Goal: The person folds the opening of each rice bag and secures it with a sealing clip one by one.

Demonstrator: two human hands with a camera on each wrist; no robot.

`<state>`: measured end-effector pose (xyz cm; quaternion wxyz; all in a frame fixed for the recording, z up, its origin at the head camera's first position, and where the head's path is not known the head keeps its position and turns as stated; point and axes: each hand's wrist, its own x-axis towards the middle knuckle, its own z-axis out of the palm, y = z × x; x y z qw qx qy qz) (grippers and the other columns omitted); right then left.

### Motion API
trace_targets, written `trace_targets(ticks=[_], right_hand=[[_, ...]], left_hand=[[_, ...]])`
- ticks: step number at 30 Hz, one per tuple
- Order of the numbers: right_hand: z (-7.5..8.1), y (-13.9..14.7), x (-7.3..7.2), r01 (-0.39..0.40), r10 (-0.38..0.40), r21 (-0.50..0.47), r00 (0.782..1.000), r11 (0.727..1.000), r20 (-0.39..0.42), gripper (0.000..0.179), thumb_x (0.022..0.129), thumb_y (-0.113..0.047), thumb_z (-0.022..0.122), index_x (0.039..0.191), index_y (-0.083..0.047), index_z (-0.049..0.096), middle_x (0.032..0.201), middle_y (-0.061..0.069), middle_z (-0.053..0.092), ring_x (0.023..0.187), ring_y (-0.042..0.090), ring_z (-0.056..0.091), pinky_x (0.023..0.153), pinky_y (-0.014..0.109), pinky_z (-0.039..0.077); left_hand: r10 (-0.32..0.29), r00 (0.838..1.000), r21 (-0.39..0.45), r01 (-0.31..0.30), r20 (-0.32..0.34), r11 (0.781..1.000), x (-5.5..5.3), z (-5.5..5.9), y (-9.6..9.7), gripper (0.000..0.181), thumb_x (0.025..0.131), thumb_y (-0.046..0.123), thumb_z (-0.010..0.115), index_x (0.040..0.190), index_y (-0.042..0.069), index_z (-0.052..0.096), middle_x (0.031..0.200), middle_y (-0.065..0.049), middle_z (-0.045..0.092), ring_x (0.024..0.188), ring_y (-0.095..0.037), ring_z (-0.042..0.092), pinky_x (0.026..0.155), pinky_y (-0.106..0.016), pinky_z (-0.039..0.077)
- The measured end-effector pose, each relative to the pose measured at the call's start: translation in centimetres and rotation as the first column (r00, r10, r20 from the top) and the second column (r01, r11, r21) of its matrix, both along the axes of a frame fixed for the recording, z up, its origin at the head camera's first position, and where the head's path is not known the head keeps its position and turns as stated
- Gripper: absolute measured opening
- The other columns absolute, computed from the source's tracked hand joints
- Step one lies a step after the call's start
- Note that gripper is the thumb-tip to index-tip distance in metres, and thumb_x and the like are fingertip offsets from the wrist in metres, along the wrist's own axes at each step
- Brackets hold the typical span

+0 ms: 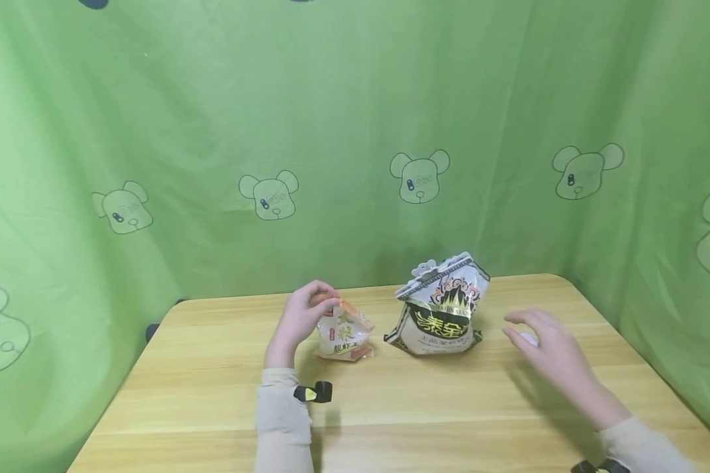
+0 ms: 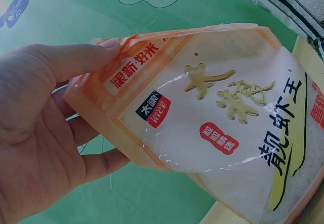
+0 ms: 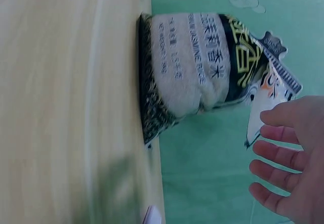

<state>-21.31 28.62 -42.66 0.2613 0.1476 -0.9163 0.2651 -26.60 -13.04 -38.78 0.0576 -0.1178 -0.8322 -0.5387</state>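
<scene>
My left hand (image 1: 304,315) pinches the top corner of a small orange-and-white rice bag (image 1: 343,335), thumb in front and fingers behind. In the left wrist view that rice bag (image 2: 202,102) slants down to the right, its gold and black lettering facing me. My right hand (image 1: 547,348) hovers over the table's right side, fingers apart and holding nothing. To its left a larger jasmine rice bag (image 1: 438,328) stands upright, its top folded over with a grey clip (image 1: 424,268) on it. In the right wrist view the fingers of my right hand (image 3: 293,158) are slightly bent beside the bag's top.
A small white object (image 1: 530,338) lies on the wooden table (image 1: 213,394), partly hidden behind my right hand. Green curtains (image 1: 343,118) with bear faces hang along the table's back and sides.
</scene>
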Motion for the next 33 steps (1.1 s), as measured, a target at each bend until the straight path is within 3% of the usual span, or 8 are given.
trace_targets(ticks=[11,18,25,33], right_hand=[[-1.7,3.0,0.1,0.031,-0.031,-0.004,0.994,0.999,0.109,0.035,0.094,-0.024,0.064,0.118,0.002,0.061,0.12,0.028,0.06,0.113,0.047,0.05,0.093,0.067,0.036],[-3.0,4.3,-0.6,0.052,-0.054,0.014,0.97,0.999,0.236,0.049,0.097,-0.038,0.057,0.127,0.001,0.055,0.128,0.029,0.054,0.117,0.05,0.044,0.093,0.071,0.034],[-4.0,5.6,-1.2,0.048,-0.063,0.061,0.962,0.997,0.267,0.044,0.093,-0.026,0.065,0.125,0.004,0.055,0.124,0.033,0.055,0.112,0.051,0.048,0.089,0.07,0.037],[-4.3,6.8,-1.5,0.023,-0.067,0.131,0.935,0.991,0.348,0.053,0.088,-0.028,0.07,0.127,0.004,0.054,0.124,0.036,0.053,0.109,0.055,0.05,0.086,0.073,0.039]], left_hand=[[-0.013,0.999,-0.019,0.013,-0.032,1.0,-0.4,-0.5,0.1,0.016,0.092,0.019,0.066,0.105,0.009,0.064,0.109,-0.011,0.073,0.1,-0.022,0.071,0.086,-0.035,0.059],[-0.02,1.0,0.025,0.02,-0.013,0.999,-0.3,-0.5,-0.4,0.016,0.092,0.017,0.067,0.104,0.006,0.064,0.106,-0.013,0.073,0.098,-0.026,0.071,0.083,-0.036,0.059],[-0.024,1.0,0.004,0.024,-0.004,1.0,-0.5,-0.4,-0.4,0.016,0.092,0.019,0.067,0.104,0.008,0.064,0.107,-0.01,0.073,0.099,-0.023,0.071,0.083,-0.032,0.059],[-0.019,1.0,0.01,0.019,-0.007,1.0,-0.5,-0.3,-0.1,0.017,0.092,0.018,0.067,0.104,0.007,0.064,0.107,-0.011,0.073,0.1,-0.025,0.071,0.083,-0.034,0.059]])
